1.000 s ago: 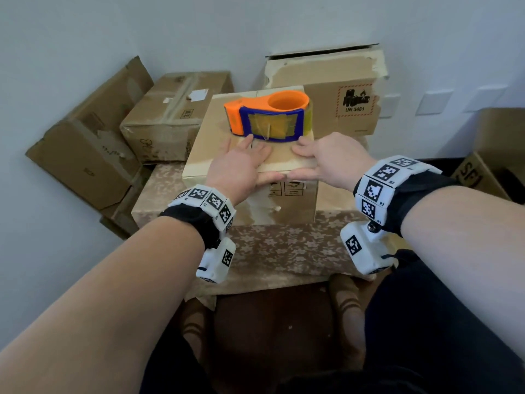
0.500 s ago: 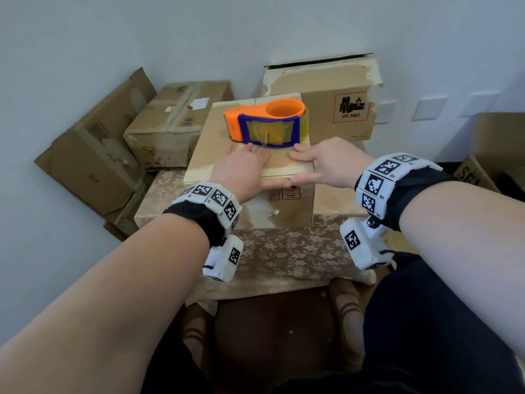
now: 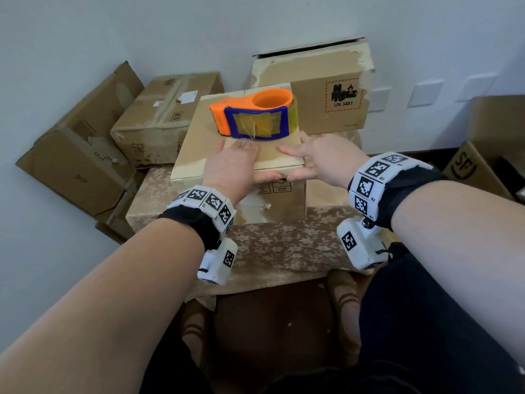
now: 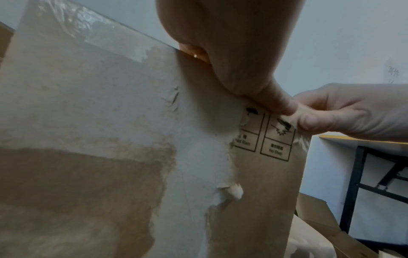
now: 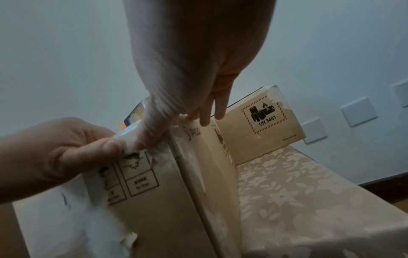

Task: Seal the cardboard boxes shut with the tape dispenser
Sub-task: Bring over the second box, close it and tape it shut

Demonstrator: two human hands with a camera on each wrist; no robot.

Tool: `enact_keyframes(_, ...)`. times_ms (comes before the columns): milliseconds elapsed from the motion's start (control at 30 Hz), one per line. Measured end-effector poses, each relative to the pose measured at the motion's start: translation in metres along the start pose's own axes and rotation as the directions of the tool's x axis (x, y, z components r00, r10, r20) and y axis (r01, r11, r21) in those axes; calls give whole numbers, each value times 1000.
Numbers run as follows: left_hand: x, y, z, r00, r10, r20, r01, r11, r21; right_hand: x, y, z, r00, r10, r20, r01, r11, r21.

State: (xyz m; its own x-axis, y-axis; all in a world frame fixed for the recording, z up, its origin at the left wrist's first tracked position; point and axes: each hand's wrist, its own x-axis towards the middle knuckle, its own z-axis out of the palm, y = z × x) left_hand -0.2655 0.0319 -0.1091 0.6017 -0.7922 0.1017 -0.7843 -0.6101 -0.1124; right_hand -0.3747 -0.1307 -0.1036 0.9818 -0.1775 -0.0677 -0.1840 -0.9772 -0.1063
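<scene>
A cardboard box (image 3: 196, 155) stands on the cloth-covered table, its front face (image 4: 110, 122) torn white in patches. An orange and blue tape dispenser (image 3: 255, 115) lies on its top, toward the back. My left hand (image 3: 235, 162) lies flat on the top near the front edge, just short of the dispenser, with its thumb (image 4: 276, 103) pressed on the front face. My right hand (image 3: 316, 160) rests at the front right corner, fingers on top. Its thumb (image 5: 150, 136) presses the front face next to the left thumb. Neither hand holds the dispenser.
A box with a UN 3481 label (image 3: 326, 95) stands right behind. More boxes (image 3: 159, 115) lean against the wall at the left, and an open one (image 3: 483, 166) sits at the right. The floral tablecloth (image 3: 284, 245) shows in front. A black-framed table (image 4: 364, 174) stands farther right.
Both hands stay pressed on the box's front top edge with thumbs meeting. Only the head view has shifted a little; the dispenser has not moved.
</scene>
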Motion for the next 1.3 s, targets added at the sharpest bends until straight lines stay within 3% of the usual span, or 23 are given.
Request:
enact_keyframes(267,3,0,-5,995,3,100,-5,1000,28,-4,-4,-4,1000,10,-14,-11,1000,-24)
enact_keyframes(400,-2,-11,-12,991,13,132,-6,998,-59,-5,-9,-7,997,38,-60,-40,999,-33)
enact_keyframes(733,-7,-33,-19,952,87,292,-80,996,-37,-4,-35,-32,992,95,80,-74,970,-233)
enact_keyframes(800,-11,-41,-22,956,31,290,-17,999,-51,-5,-39,-34,992,101,70,-80,964,-253)
enact_keyframes(867,-11,-51,-26,930,-66,360,88,995,-44,-6,-42,-35,992,111,60,-92,961,-259)
enact_keyframes(933,-2,-63,-30,854,-170,492,188,982,14,-5,-45,-36,991,123,59,-102,956,-274)
enact_keyframes(1000,1,-71,-34,802,-224,554,214,973,85,-3,-49,-37,989,136,65,-112,951,-288)
enact_keyframes(1100,-6,-80,-32,824,-175,539,127,984,125,-1,-51,-39,984,145,101,-109,948,-300)
enact_keyframes(1200,-19,-82,-27,938,-123,323,91,989,113,0,-50,-40,982,135,130,-91,949,-301)
enact_keyframes(1300,-15,-86,-31,902,-100,419,36,987,158,1,-48,-40,981,124,149,-77,954,-291)
